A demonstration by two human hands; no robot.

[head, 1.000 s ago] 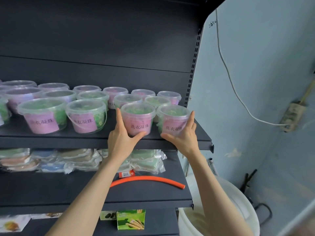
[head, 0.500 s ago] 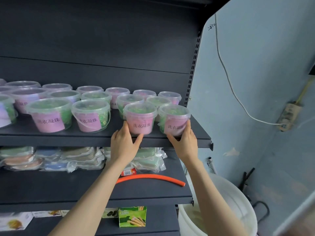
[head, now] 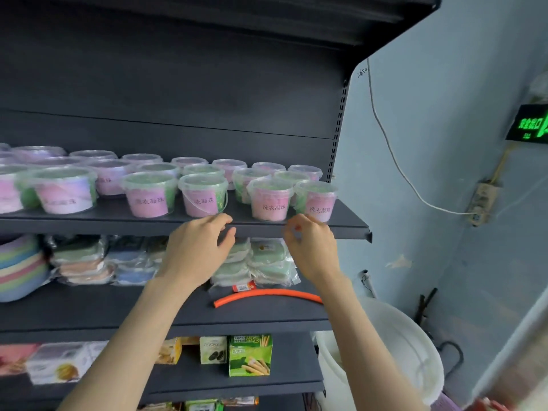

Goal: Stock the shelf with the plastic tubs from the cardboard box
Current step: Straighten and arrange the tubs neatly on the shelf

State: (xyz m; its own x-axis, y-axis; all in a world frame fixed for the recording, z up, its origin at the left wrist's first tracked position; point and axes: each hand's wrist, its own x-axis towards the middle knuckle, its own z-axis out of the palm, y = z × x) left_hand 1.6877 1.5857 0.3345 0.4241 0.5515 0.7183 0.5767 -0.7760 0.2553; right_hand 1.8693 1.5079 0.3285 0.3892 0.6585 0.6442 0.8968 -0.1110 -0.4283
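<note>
Our left hand [head: 194, 250] and right hand [head: 311, 247] have let go of the two tubs [head: 269, 201] and dropped just below the front edge of the shelf [head: 351, 222]. Their fingers are loosely curled and hold nothing. Both tubs stand upright at the shelf's front right, side by side, in line with the other tubs [head: 149, 197].

Only 2 hands and 2 forearms of the person show. The left hand [head: 195, 253] is bare, and behind its fingers the wrist runs into a bare left forearm [head: 127, 345], uncovered down to the lower edge of the view. The right hand [head: 311, 250] is bare too; at the tip of 1 of its fingers sits a small reddish spot, too blurred to identify. Behind those fingers the right forearm [head: 364, 336] is likewise uncovered.
</note>
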